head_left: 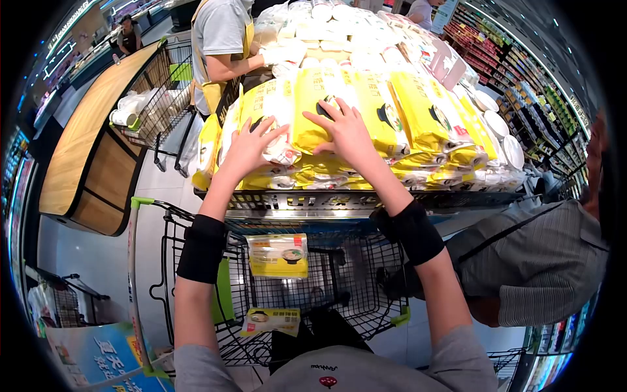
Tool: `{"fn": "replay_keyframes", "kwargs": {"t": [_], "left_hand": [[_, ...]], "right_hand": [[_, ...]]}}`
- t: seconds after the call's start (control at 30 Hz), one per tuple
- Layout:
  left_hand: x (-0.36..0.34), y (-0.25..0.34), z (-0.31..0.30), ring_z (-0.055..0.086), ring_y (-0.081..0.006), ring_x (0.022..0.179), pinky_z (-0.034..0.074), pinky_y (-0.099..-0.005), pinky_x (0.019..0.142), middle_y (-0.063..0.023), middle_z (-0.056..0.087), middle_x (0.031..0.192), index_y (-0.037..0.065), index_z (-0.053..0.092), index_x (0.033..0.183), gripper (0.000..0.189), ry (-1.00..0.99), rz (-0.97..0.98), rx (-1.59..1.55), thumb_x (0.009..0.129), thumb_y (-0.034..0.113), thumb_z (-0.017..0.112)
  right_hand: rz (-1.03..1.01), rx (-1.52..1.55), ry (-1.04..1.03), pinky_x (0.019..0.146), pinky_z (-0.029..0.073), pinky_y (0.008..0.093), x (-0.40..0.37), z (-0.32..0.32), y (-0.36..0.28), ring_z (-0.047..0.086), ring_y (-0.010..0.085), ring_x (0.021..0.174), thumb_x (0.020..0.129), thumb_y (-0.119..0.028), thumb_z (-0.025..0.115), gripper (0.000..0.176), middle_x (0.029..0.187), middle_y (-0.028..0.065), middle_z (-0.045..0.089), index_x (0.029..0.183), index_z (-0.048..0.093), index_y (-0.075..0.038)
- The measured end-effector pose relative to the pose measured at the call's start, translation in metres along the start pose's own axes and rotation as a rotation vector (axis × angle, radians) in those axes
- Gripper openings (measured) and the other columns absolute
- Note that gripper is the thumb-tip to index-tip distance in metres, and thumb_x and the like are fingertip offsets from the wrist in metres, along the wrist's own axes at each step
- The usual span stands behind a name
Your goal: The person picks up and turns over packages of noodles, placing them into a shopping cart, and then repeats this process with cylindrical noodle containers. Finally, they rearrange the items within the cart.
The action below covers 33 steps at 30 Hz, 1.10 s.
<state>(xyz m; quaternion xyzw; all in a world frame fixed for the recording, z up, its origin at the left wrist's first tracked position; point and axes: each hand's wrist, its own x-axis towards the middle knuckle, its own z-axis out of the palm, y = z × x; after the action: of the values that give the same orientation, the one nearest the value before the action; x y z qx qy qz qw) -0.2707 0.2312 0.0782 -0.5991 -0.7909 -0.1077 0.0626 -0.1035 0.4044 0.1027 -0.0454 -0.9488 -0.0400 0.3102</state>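
Note:
Both my hands reach over a display piled with yellow noodle packets. My left hand rests with spread fingers on or just over a packet at the left of the front row. My right hand is spread the same way over the packet beside it. Neither hand is closed round anything. Below my arms stands a black wire shopping cart. In it, one yellow and clear noodle packet lies near the far end, and a second packet lies closer to my body.
A person in a yellow apron handles goods at the display's left side. To my right, a person in a striped shirt bends close by. A wooden counter and another loaded cart stand left. White round lids line the display's right edge.

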Motion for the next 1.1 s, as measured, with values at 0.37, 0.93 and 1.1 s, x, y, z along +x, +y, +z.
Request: {"fn": "replay_keyframes", "kwargs": {"t": [0.37, 0.93, 1.1], "left_hand": [[0.003, 0.014, 0.013, 0.036, -0.04, 0.12, 0.03, -0.0589, 0.091, -0.0024, 0.04, 0.135, 0.022, 0.044, 0.128, 0.07, 0.183, -0.117, 0.09, 0.07, 0.062, 0.053], [-0.219, 0.036, 0.054, 0.053, -0.0106, 0.091, 0.04, -0.0228, 0.081, -0.0049, 0.06, 0.098, 0.001, 0.059, 0.104, 0.025, 0.577, -0.991, -1.001, 0.087, 0.019, 0.056], [-0.272, 0.067, 0.048, 0.055, -0.0121, 0.094, 0.04, -0.0247, 0.083, -0.0049, 0.06, 0.101, 0.002, 0.059, 0.104, 0.026, 0.427, -1.211, -1.061, 0.087, 0.021, 0.055]], "right_hand": [[-0.028, -0.08, -0.04, 0.089, 0.036, 0.0466, 0.003, -0.006, -0.007, 0.043, 0.0357, 0.111, 0.06, -0.049, 0.069, 0.067, 0.118, 0.0087, 0.05, 0.12, 0.052, -0.024], [0.679, 0.939, -0.64, 0.054, 0.045, 0.0273, -0.18, 0.159, -0.186, 0.055, 0.0161, 0.052, 0.077, -0.014, 0.063, 0.016, 0.066, 0.008, 0.059, 0.078, 0.06, 0.002], [1.569, 0.729, -0.81, 0.064, 0.044, 0.0315, -0.319, 0.312, -0.143, 0.054, 0.0212, 0.073, 0.066, -0.027, 0.075, 0.046, 0.088, 0.0113, 0.057, 0.097, 0.053, 0.0]]}}
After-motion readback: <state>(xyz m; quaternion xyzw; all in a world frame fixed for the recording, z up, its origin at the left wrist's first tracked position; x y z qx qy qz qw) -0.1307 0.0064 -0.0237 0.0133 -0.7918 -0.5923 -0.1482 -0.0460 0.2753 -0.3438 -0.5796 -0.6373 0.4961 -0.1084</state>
